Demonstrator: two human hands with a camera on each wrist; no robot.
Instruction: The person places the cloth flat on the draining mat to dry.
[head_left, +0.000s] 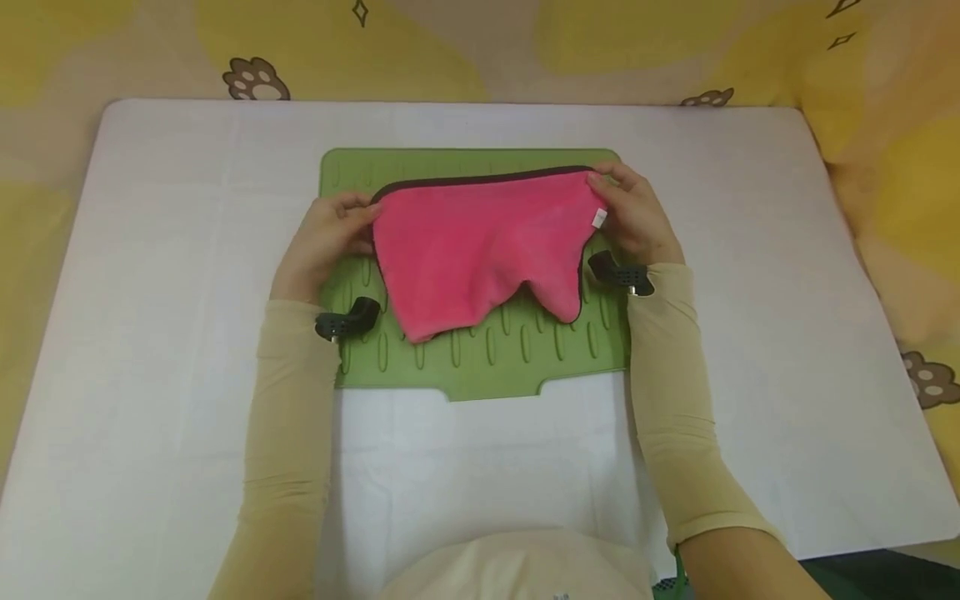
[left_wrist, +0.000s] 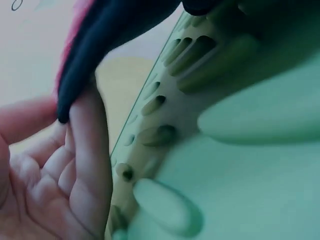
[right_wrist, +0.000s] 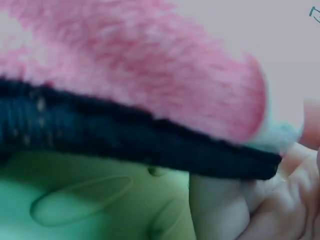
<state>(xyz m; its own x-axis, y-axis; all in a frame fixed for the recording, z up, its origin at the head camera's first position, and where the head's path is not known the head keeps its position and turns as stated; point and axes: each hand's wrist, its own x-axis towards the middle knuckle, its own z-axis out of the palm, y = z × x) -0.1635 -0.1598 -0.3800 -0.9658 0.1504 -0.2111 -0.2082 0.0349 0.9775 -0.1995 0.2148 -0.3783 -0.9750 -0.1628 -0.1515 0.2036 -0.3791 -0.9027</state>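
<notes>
A fuzzy pink cloth (head_left: 465,250) with dark edging is stretched between both hands over a green ribbed mat (head_left: 491,379). My left hand (head_left: 318,242) pinches its upper left corner. At the upper right corner, near a small white tag (head_left: 599,218), my right hand (head_left: 639,212) grips it between thumb and fingers. The cloth's lower edge sags unevenly, with a fold toward the right. In the left wrist view, the dark edging (left_wrist: 85,65) lies between thumb and fingers; fingers (right_wrist: 220,202) show beneath the cloth's corner in the right wrist view.
The mat, with a tab at its near edge, lies on a white table (head_left: 172,292). Yellow patterned fabric (head_left: 450,50) borders the table at the back and sides. Small black cameras (head_left: 352,318) sit on both wrists, close over the mat.
</notes>
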